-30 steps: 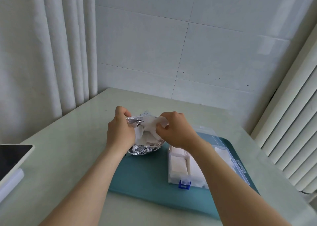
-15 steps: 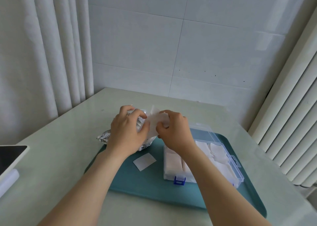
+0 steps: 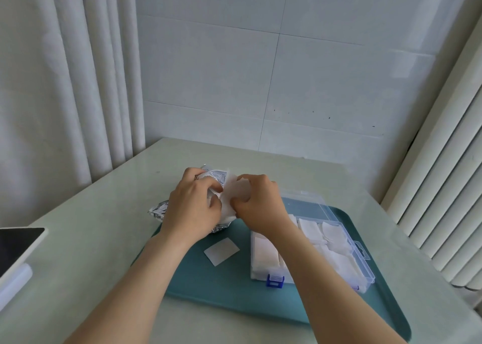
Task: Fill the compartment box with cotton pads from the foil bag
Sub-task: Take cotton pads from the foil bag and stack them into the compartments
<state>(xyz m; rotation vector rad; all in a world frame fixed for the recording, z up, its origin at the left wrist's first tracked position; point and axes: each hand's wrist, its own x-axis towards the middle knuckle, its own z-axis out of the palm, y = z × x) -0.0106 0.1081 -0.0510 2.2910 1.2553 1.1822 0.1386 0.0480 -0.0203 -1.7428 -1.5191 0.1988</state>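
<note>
Nearest, a loose pad (image 3: pixel 221 251) lies on the tray (image 3: pixel 234 299) near the open compartment box (image 3: pixel 365 273), already largely filled. Beyond, the left hand (image 3: pixel 193 208) grips the foil bag (image 3: pixel 159 211) while the right hand (image 3: pixel 258 208) pinches cotton pads (image 3: pixel 236 189) at its mouth — draw them out slowly, bag held firm, so none scatter.

Wall (image 3: pixel 260 69): pale glossy tiles (a few dark specks).
Curtain (image 3: pixel 65 82): white folds, beyond the left hand (image 3: pixel 193 205).
Slats (image 3: pixel 443 187): white, vertical, beyond the right hand (image 3: pixel 258 205).
Table (image 3: pixel 91 239): pale green, glossy.
</note>
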